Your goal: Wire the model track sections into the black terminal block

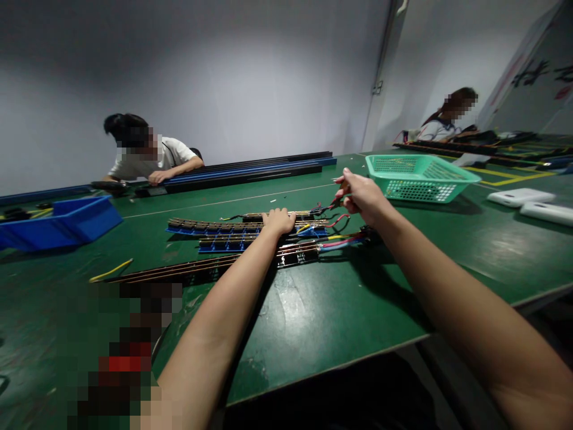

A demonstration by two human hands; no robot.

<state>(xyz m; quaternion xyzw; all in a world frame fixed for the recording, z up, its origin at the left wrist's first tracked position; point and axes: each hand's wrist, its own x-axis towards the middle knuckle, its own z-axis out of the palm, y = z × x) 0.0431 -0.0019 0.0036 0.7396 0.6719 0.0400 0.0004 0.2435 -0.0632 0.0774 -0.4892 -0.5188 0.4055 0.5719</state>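
My left hand (280, 221) lies palm down across the strips, fingers stretched out and pressing on them. Under and beside it are several narrow rail-like strips with brass-coloured bars, among them a blue-based strip (224, 241). A longer black strip (215, 264) lies nearer to me, with coloured wires (342, 241) at its right end. My right hand (363, 196) is raised off the table at the strips' right ends, fingers pinched on red and dark wires (332, 206). The exact grip is partly hidden by the fingers. A loose red wire (340, 221) curls just below.
A green plastic basket (421, 190) stands beyond my right hand. At the left is a blue bin (67, 230). Long black and blue rails (250, 173) lie at the back, where a person leans in. White objects (521, 197) are at the right; another person sits farther off.
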